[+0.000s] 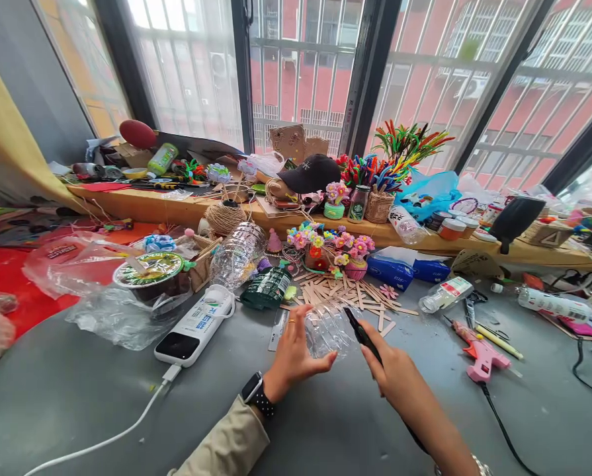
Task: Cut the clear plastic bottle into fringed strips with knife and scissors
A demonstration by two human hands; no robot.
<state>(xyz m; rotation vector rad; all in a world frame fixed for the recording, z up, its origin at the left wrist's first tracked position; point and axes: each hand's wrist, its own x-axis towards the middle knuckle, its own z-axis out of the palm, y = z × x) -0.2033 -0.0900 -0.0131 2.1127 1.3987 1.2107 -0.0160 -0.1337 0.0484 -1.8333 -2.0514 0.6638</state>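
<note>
Near the table's middle, my left hand [296, 354] is curled around the near-left side of a clear ribbed plastic bottle piece [328, 330], thumb in front and fingers behind. My right hand [392, 370] grips a black utility knife [362, 334], its tip at the right edge of the plastic. Just behind the bottle piece lie loose wooden craft sticks [360, 297]. A dark green crumpled wrapper [264, 289] sits beyond my left hand. To the right of my right hand is a pink glue gun [484, 354] with a black cord.
A white power bank [196, 327] with a cable lies left, beside a lidded bowl [149, 274] and plastic bags. Behind are a large clear bottle [239, 254], pipe-cleaner flowers [320, 244] and blue tissue packs [392, 268]. Scissors [470, 311] and another bottle [445, 294] lie right. A cluttered ledge runs below the windows.
</note>
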